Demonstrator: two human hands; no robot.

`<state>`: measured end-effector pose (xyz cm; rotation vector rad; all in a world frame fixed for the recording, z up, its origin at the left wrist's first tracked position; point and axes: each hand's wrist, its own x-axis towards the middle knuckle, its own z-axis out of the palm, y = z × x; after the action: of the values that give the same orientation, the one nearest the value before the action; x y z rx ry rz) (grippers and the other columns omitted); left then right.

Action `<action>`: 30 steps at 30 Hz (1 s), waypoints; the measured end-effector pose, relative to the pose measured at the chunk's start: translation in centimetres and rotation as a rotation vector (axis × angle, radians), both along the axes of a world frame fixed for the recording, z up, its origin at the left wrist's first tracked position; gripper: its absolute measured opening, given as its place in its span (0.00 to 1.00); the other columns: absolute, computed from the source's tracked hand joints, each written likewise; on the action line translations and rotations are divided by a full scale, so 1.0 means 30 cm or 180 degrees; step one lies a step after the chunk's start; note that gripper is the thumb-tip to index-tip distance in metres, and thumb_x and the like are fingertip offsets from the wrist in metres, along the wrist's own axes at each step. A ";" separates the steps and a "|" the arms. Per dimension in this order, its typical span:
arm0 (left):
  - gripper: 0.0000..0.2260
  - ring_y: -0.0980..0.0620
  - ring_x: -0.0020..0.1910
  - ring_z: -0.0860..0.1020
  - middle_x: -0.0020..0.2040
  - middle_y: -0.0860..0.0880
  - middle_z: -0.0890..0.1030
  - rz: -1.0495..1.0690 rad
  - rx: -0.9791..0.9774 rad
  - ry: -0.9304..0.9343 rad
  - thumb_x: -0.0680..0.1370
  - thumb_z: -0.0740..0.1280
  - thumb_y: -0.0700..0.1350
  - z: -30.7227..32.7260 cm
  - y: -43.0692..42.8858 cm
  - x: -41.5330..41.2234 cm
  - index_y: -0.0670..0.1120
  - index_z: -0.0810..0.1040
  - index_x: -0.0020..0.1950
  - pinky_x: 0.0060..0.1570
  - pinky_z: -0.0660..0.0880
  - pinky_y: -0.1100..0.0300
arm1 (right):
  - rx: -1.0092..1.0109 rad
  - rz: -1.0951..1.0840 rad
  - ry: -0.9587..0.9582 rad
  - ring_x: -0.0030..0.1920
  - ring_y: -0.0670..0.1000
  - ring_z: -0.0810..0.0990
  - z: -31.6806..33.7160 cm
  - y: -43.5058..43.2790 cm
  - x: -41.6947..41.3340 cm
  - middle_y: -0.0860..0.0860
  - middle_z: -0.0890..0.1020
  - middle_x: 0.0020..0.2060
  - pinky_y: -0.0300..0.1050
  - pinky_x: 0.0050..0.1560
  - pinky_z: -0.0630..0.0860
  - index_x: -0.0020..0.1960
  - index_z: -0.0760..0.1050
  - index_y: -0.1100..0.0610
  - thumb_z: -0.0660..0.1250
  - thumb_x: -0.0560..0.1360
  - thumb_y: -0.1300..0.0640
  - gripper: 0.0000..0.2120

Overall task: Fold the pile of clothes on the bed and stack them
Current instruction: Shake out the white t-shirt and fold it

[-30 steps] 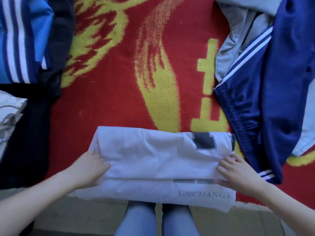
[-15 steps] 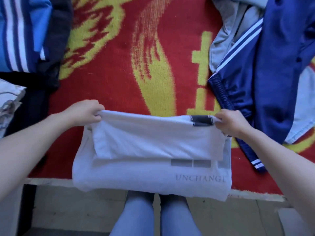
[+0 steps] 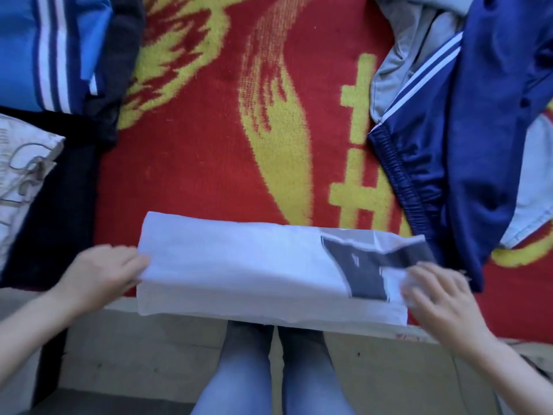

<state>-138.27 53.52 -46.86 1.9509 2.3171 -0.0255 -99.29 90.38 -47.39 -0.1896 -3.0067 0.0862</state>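
White T-shirt (image 3: 239, 265) at bed's (image 3: 209, 163) near edge is pinched by left hand (image 3: 101, 274), pressed under right hand's (image 3: 440, 295) spread fingers (image 3: 425, 274); edges should be squared.

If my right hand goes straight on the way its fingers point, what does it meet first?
The folded white T-shirt: the right hand points up and left toward its dark print, probably touching the cloth already, though blur hides the contact.

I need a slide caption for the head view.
The left hand grips one end of a folded white shirt, the right hand rests on the other, on a red blanket.
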 end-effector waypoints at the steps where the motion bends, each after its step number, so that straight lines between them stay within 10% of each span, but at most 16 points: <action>1: 0.01 0.46 0.22 0.69 0.25 0.46 0.68 0.0045 -0.0196 -0.0081 0.68 0.57 0.42 -0.030 -0.045 0.039 0.47 0.65 0.38 0.26 0.57 0.58 | -0.0083 0.0002 -0.0313 0.56 0.59 0.72 -0.037 -0.036 0.061 0.61 0.77 0.54 0.53 0.52 0.65 0.41 0.68 0.56 0.49 0.81 0.54 0.14; 7: 0.14 0.44 0.21 0.72 0.24 0.45 0.70 0.1099 -0.0870 -0.0255 0.68 0.54 0.47 -0.110 -0.143 0.173 0.42 0.74 0.30 0.21 0.65 0.60 | -0.0992 -0.1785 -0.1121 0.60 0.61 0.70 -0.128 -0.136 0.153 0.64 0.78 0.56 0.57 0.55 0.68 0.50 0.78 0.60 0.54 0.78 0.41 0.24; 12: 0.17 0.38 0.47 0.72 0.50 0.39 0.74 0.1481 -0.0237 0.0112 0.69 0.54 0.47 -0.105 -0.021 0.218 0.40 0.72 0.52 0.32 0.73 0.47 | -0.2817 -0.4259 -0.0899 0.69 0.62 0.63 -0.148 -0.121 -0.014 0.59 0.64 0.71 0.57 0.67 0.62 0.75 0.55 0.57 0.72 0.69 0.50 0.41; 15: 0.21 0.39 0.55 0.68 0.56 0.35 0.75 0.1386 -0.0140 0.0071 0.68 0.54 0.48 -0.107 0.048 0.234 0.41 0.69 0.58 0.39 0.76 0.41 | -0.3345 -0.4931 -0.0786 0.66 0.61 0.67 -0.142 -0.121 -0.059 0.56 0.61 0.72 0.61 0.59 0.72 0.76 0.53 0.55 0.72 0.70 0.59 0.41; 20: 0.23 0.39 0.56 0.67 0.57 0.34 0.75 0.1436 -0.0351 0.0005 0.68 0.54 0.50 -0.092 0.061 0.221 0.41 0.69 0.60 0.40 0.76 0.40 | -0.3988 -0.4601 -0.0740 0.35 0.51 0.73 -0.036 -0.072 -0.099 0.55 0.79 0.37 0.38 0.29 0.70 0.50 0.77 0.71 0.67 0.70 0.72 0.09; 27: 0.24 0.40 0.59 0.66 0.59 0.35 0.76 0.2055 -0.0490 -0.0290 0.72 0.57 0.50 -0.070 -0.015 0.221 0.38 0.75 0.61 0.47 0.73 0.36 | -0.3279 -0.2823 -0.0263 0.37 0.50 0.73 0.248 -0.303 -0.402 0.51 0.79 0.33 0.51 0.45 0.72 0.39 0.77 0.56 0.65 0.63 0.51 0.10; 30: 0.13 0.43 0.63 0.68 0.61 0.43 0.76 0.3352 -0.0218 -0.1680 0.78 0.63 0.41 -0.064 -0.005 0.228 0.41 0.74 0.62 0.58 0.67 0.47 | -0.3730 -0.1423 -0.0248 0.45 0.45 0.76 0.316 -0.525 -0.601 0.46 0.82 0.43 0.52 0.53 0.72 0.51 0.78 0.53 0.61 0.64 0.54 0.17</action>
<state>-131.43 53.36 -48.78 0.4207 2.5431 0.4228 -117.33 74.62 -37.90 -0.9344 -2.4680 1.7523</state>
